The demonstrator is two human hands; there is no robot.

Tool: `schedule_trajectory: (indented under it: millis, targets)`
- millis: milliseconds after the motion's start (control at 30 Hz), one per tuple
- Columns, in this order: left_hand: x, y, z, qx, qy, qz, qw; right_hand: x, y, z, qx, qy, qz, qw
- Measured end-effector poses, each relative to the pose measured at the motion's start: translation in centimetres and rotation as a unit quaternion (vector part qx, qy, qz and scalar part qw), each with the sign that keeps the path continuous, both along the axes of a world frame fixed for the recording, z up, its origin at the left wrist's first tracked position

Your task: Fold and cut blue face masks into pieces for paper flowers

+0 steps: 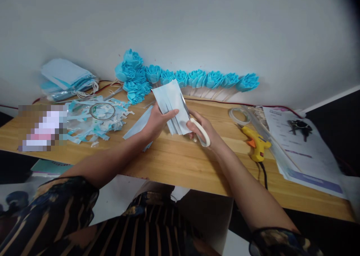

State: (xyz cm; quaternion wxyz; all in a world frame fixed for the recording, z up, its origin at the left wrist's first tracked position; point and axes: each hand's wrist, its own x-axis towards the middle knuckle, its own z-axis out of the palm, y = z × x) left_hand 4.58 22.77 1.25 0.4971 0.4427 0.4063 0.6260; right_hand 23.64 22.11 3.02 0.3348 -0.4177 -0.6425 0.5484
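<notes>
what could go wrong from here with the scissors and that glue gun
The scissors are close to the left hand, so a slip might nick it. The blue sheet already has slits, so a cut running too far could detach a strip. The glue gun's cord lies near the right forearm, which might snag it.

A glue gun point(258, 145), blue scraps point(81, 119) and artificial flowers point(181, 78) suggest a craft workspace.

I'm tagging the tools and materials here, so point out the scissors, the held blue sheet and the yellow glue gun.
Scissors point(199, 126): head view, on the white handle.
Held blue sheet point(168, 94): head view, on its upper part.
Yellow glue gun point(256, 144): head view, on the body.
</notes>
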Motion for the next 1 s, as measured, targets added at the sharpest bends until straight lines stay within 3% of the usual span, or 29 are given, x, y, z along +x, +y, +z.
schedule_trajectory:
  millis: [1000]
  targets:
    - [-0.04, 0.13, -0.08, -0.004, -0.009, -0.005, 1.0, -0.14, -0.01, -0.08, -0.023, 0.003, -0.026, 0.999]
